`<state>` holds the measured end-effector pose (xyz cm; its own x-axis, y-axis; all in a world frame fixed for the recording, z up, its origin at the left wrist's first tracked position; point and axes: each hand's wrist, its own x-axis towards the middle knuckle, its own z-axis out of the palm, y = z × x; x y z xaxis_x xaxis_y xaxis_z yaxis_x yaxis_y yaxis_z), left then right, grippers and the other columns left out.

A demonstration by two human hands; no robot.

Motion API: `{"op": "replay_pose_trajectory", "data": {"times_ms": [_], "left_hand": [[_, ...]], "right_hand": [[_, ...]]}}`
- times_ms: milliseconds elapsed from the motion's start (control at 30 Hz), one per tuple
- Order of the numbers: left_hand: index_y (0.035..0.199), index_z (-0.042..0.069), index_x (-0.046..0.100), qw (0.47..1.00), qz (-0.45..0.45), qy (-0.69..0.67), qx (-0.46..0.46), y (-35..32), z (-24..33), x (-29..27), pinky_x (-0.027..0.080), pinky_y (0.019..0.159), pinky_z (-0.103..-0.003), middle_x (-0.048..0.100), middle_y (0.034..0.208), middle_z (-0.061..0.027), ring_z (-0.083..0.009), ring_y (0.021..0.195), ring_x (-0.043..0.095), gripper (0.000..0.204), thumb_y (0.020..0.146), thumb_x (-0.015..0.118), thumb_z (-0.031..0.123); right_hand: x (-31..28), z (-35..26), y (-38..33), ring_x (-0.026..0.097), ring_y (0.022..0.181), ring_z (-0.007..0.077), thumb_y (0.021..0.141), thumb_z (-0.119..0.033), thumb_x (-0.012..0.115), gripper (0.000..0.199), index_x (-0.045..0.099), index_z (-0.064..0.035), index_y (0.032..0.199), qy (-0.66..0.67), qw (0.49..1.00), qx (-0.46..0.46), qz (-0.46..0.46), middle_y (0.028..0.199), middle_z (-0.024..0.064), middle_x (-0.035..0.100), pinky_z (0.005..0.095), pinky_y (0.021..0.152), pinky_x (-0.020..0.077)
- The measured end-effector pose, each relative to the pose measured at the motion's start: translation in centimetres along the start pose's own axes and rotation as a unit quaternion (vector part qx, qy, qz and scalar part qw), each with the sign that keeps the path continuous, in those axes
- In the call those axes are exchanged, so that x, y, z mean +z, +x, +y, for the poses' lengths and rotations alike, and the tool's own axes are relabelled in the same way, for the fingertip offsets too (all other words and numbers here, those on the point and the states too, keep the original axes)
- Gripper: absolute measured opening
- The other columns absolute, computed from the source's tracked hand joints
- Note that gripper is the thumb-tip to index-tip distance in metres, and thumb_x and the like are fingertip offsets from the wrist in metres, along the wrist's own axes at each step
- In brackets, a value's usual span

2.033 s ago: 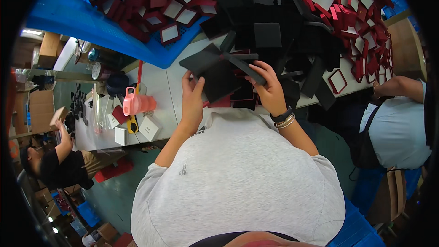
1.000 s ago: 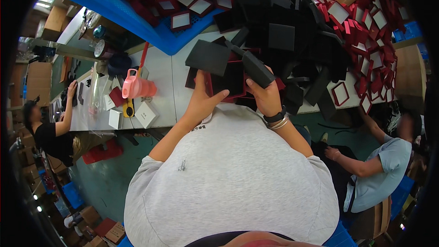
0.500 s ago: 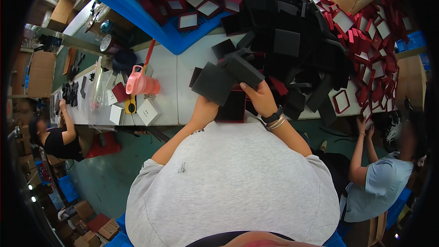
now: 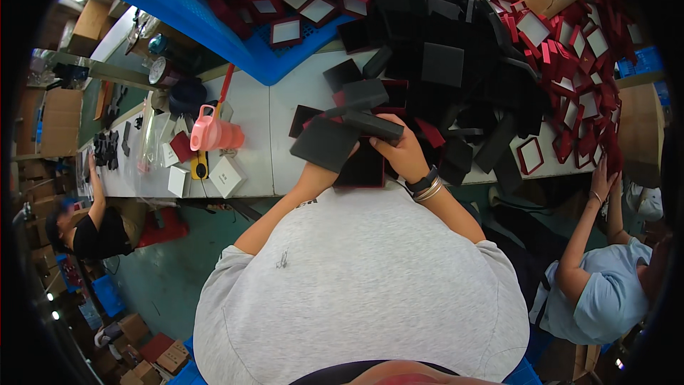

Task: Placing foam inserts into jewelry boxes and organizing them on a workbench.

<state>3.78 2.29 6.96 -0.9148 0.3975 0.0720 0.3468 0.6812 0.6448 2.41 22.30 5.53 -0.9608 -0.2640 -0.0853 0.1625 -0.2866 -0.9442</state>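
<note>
Black pieces are making a large heap (image 4: 442, 64) beyond the hands. An open red-rimmed box (image 4: 362, 175) is lying between them, at the table's near edge (image 4: 260, 187). The left hand (image 4: 320, 180) is gripping a square black pad (image 4: 325, 144), its thumb hiding underneath. The right hand (image 4: 406, 153) is pinching a dark slab (image 4: 374, 125), now tilting flatter than half a second ago; both pieces are apparently remaining outside the box. Illegibly tiny print is showing on a white carton (image 4: 226, 176).
</note>
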Motion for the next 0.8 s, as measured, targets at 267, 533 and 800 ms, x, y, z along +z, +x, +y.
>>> {"op": "replay_pose_trajectory", "data": {"times_ms": [267,533,800], "left_hand": [[0.114,0.006,0.056,0.777,0.075,-0.508,-0.363,0.5,-1.6,1.2,0.043,0.084,-0.027,0.058,0.104,-0.0017,-0.0104,0.096,0.052,0.031,0.098,0.053,0.032],[0.114,0.005,0.053,0.696,0.405,-0.485,-0.341,-1.2,-15.4,-0.1,0.045,0.077,-0.025,0.057,0.102,-0.0052,-0.0142,0.096,0.057,0.028,0.095,0.060,0.024],[0.121,0.002,0.057,0.839,0.377,0.292,-0.261,-0.1,-18.8,0.4,0.042,0.096,-0.040,0.058,0.118,-0.0155,-0.0332,0.108,0.055,0.049,0.081,0.071,0.026]], "right_hand": [[-1.9,-0.2,0.4,0.061,0.102,0.0175,0.093,-0.010,0.061,0.028,0.054,-0.0017,0.119,0.135,0.983,-0.042,0.116,0.114,0.0078,0.063,0.0343,0.087,0.0529],[-8.0,-1.9,-1.3,0.061,0.099,0.0217,0.088,0.002,0.057,0.028,0.057,-0.0024,0.116,0.187,0.973,-0.138,0.006,0.111,0.0103,0.063,0.0366,0.086,0.0497],[-8.3,-6.2,-2.0,0.062,0.087,0.0139,0.088,0.004,0.059,0.031,0.059,-0.0001,0.118,-0.072,0.977,-0.086,-0.179,0.111,0.0108,0.060,0.0254,0.074,0.0509]]}}
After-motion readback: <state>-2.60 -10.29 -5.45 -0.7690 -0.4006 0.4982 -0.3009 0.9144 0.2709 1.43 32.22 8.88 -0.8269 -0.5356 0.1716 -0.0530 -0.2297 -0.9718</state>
